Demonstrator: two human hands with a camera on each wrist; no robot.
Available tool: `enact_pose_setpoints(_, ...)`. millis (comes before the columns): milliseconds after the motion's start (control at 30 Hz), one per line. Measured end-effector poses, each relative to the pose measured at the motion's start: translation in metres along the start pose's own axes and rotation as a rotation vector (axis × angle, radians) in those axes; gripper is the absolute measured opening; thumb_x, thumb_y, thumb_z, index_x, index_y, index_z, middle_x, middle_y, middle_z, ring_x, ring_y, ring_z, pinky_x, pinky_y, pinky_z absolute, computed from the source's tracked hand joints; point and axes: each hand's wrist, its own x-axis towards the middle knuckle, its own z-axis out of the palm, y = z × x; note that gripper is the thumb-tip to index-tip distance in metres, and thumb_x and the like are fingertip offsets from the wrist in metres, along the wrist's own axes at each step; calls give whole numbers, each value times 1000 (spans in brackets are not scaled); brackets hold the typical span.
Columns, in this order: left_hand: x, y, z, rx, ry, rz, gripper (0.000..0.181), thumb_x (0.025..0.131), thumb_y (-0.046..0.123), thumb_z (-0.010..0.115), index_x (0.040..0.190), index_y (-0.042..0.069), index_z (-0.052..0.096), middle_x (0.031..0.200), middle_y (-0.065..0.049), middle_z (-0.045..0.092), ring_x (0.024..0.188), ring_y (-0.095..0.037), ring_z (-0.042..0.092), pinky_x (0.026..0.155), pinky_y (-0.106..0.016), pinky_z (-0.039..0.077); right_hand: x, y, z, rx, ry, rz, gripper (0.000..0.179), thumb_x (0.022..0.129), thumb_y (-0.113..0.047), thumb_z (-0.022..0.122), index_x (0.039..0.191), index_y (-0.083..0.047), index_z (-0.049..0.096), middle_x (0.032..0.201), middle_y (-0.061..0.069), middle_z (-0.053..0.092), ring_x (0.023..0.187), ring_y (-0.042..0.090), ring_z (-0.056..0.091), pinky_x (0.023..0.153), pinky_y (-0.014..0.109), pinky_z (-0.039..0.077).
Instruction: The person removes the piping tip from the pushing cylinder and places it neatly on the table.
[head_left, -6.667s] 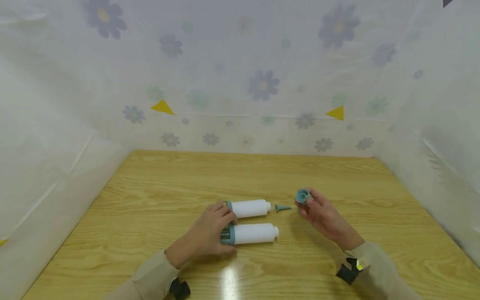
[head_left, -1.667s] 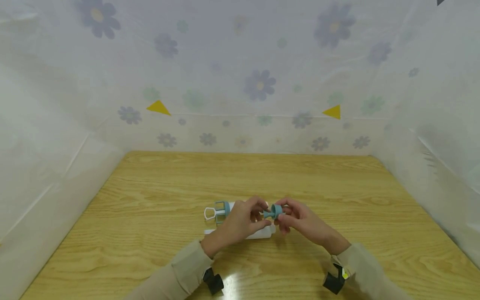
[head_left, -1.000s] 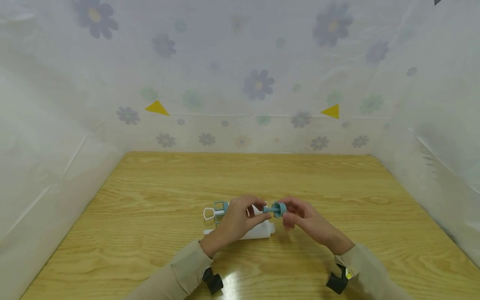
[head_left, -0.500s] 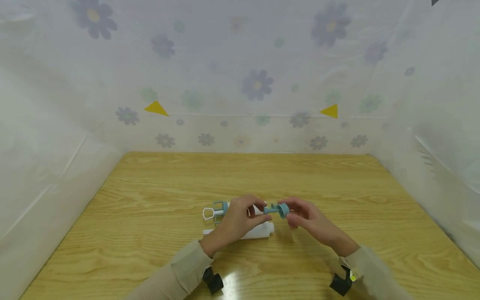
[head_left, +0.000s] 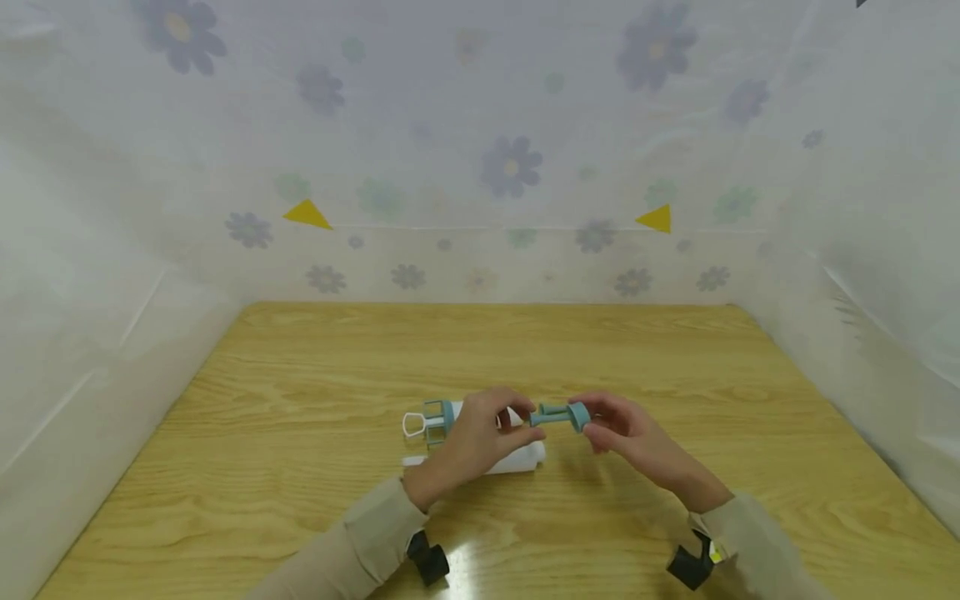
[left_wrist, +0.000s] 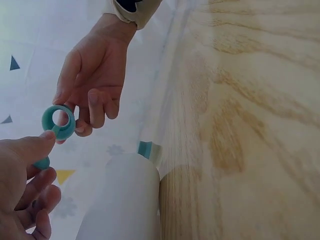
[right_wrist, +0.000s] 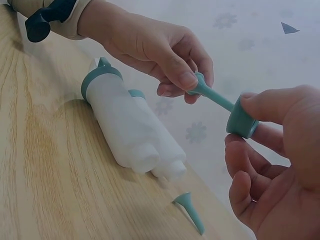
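Note:
My left hand pinches the flared end of a slim teal nozzle between thumb and fingertips. The nozzle's narrow end reaches the teal ring cap. My right hand holds that cap by its rim between thumb and fingers. Both pieces are above the table. Beneath and behind my left hand lie two white syringe-like tubes; the nearer tube is partly covered by it. The farther tube has a teal collar and a white loop handle. A second teal nozzle lies beyond the tubes' necks.
The wooden table extends around both hands. Pale flower-printed sheeting walls off the back and sides. Each wrist carries a black camera mount, including the left mount.
My left hand has left the tubes' collar ends and now pinches the nozzle. Over the last second my right hand has drawn the cap rightward, exposing more of the nozzle.

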Motion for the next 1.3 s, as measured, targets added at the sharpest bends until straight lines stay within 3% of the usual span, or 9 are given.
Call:
enact_pose_setpoints(133,0,2,1,6,-11,-40,20,82,15,77,96,5,70,88,-8,70,60,-3,53,53,-15,45,-4,2,-3,-41,18,-7,35,101,-7,46,135,2,45,113,4,59,75,21,54,65,35,49)
enact_pose_setpoints(300,0,3,4,17,-29,-70,20,82,17,77,96,4,70,88,-6,70,60,-4,51,54,-16,44,-11,1,-9,-74,29,33,36,102,-9,47,136,0,45,118,16,56,90,21,60,71,34,53)
enact_pose_setpoints(467,1,5,7,54,-47,-86,21,82,18,78,97,6,71,89,-4,70,64,-3,49,57,-16,43,-17,1,-15,-119,40,13,37,101,-7,47,136,5,43,117,15,56,92,19,62,70,33,52)
enact_pose_setpoints(600,4,6,12,92,-64,-78,21,80,18,79,95,6,71,87,-3,70,64,-6,49,58,-16,42,-22,3,-19,-116,45,8,37,101,-5,46,135,9,41,118,12,57,89,20,60,67,33,50)
enact_pose_setpoints(800,9,8,20,174,-65,-44,22,79,20,80,93,5,72,85,-3,71,76,-19,62,64,-15,43,-30,7,-20,-129,63,5,36,100,-4,49,133,8,44,109,16,57,71,19,55,62,35,49)
enact_pose_setpoints(1067,7,8,30,315,-24,-38,25,76,27,82,91,10,73,85,1,72,84,-17,62,78,-35,47,-38,13,-21,-192,92,-15,33,98,-2,51,129,8,47,95,14,56,66,22,56,56,32,49)
enact_pose_setpoints(1200,6,6,32,318,-9,-24,26,74,28,83,89,9,74,79,-2,68,78,-15,56,74,-28,44,-40,15,-21,-222,96,-8,33,98,-2,52,128,8,48,91,10,55,62,21,53,54,31,47)
enact_pose_setpoints(1300,6,5,33,324,2,-23,27,72,29,84,87,9,75,72,-4,60,68,-11,45,65,-20,36,-41,17,-21,-238,101,3,32,98,-3,53,128,6,50,91,8,56,64,20,54,55,30,47)
